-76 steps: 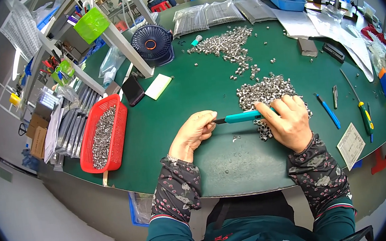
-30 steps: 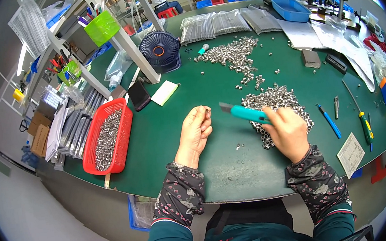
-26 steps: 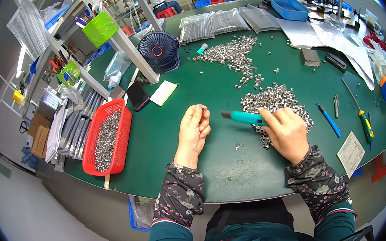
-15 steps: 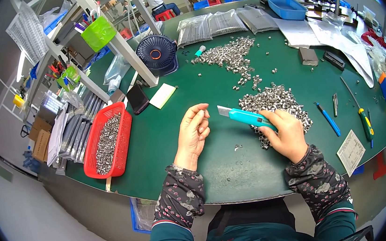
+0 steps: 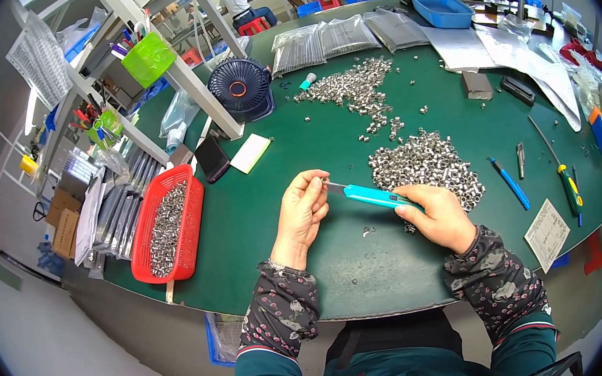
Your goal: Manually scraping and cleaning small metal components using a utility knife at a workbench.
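My right hand (image 5: 437, 216) is closed around a teal utility knife (image 5: 369, 195), whose blade points left. The blade tip reaches the fingertips of my left hand (image 5: 299, 221). Those fingers pinch a small metal ring (image 5: 325, 180), mostly covered by the thumb and forefinger. Whether the blade touches the ring or sits just in front of it, I cannot tell. Beside and beyond my right hand lies a heap of short silvery metal rings (image 5: 416, 165). Tiny scraps (image 5: 368, 231) lie on the green table (image 5: 391, 274) between my forearms.
A red basket (image 5: 197, 217) of small metal parts stands at the left. More loose rings (image 5: 352, 83) spread farther back. A fan (image 5: 239, 88) and phone (image 5: 211, 159) are at the far left. To the right lie a blue-handled tool (image 5: 512, 186), a screwdriver (image 5: 570, 189) and a paper card (image 5: 548, 235).
My right hand has brought the knife left and slightly down, so the blade now meets my left fingertips. My left hand stays nearly in place, still pinching. The view has shifted slightly.
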Motion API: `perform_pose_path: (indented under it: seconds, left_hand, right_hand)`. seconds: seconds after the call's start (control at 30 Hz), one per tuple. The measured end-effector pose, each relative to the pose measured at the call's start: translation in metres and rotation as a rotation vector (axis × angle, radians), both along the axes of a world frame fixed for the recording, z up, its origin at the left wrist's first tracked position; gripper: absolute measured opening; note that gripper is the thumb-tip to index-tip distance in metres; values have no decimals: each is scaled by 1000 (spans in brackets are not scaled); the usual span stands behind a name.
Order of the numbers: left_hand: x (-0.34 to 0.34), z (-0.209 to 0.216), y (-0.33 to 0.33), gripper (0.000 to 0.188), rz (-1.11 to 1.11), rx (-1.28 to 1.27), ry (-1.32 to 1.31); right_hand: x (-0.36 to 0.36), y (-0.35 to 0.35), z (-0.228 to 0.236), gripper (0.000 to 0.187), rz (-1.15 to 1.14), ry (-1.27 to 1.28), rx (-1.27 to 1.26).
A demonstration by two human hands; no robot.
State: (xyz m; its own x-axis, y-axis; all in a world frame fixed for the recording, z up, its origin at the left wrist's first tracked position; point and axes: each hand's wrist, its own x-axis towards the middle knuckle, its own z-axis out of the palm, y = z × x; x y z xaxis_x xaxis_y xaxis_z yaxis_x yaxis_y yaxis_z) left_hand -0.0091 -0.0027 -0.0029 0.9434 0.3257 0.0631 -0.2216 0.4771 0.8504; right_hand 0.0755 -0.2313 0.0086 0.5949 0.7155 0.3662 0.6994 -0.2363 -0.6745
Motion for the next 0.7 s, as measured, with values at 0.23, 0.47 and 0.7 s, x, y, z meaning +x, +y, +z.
perform_pose_path:
  seconds: [0.23, 0.47, 0.7]
  left_hand:
    - [-1, -3, 2, 17, 8, -76, 57]
    - [0, 6, -2, 15, 64, -120, 60]
    - [-1, -2, 2, 16, 28, -99, 78]
  right_hand:
    - [1, 0, 1, 28, -133, -161, 147]
    - [0, 1, -1, 27, -120, -190, 106]
    - [0, 1, -1, 27, -79, -126, 58]
